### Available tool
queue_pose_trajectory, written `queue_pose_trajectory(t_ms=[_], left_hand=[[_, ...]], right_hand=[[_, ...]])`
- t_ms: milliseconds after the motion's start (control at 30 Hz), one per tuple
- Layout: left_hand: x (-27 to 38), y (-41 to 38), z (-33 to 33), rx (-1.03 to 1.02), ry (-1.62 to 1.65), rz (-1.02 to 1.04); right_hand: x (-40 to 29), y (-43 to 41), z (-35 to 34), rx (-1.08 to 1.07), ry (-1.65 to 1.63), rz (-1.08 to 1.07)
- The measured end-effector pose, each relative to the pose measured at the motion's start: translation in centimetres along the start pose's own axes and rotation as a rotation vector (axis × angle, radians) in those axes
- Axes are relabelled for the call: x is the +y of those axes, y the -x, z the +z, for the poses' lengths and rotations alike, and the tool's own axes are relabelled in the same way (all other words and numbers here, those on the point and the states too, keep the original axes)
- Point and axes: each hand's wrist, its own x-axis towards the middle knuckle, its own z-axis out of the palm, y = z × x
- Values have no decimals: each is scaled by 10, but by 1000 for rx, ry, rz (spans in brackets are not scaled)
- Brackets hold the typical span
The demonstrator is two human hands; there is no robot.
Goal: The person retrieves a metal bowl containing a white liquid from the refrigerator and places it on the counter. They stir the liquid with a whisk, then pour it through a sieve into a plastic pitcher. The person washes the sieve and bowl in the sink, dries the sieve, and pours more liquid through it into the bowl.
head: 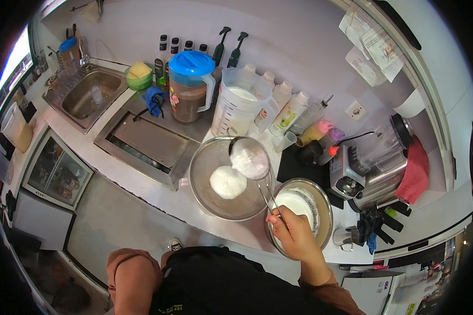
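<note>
My right hand (295,232) grips the wire handle of a small mesh strainer (252,159), whose bowl holds a white, creamy mass. The strainer's bowl is above a large round mesh sieve (205,204), in which a white mound (228,182) lies. Under my right hand stands a steel mixing bowl (326,204) with white liquid (295,201) in it. My left hand is out of view. A clear measuring pitcher (224,106) with white contents stands behind the sieve.
A blue-lidded pitcher (189,84) of brown liquid stands behind the steel counter inset (149,138). Plastic bottles (287,118) line the wall. A blender (347,173) and a metal cup (343,237) are at right, a sink (90,96) at left.
</note>
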Motion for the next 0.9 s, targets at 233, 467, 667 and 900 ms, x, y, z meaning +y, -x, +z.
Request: queue_pose_trajectory(t_ms=[233,467,667,900], left_hand=[[20,4,6,67,-16,-246],[-2,7,1,-31,201,-89],[-14,113,-2,113,-406,-880],[-79,171,3,-268,-806,-1094]], right_hand=[[8,3,5,1,-198,106],[16,-2,7,148,-8,-29],[19,3,7,89,-185,54],[21,-2,9,-33,-890,113]])
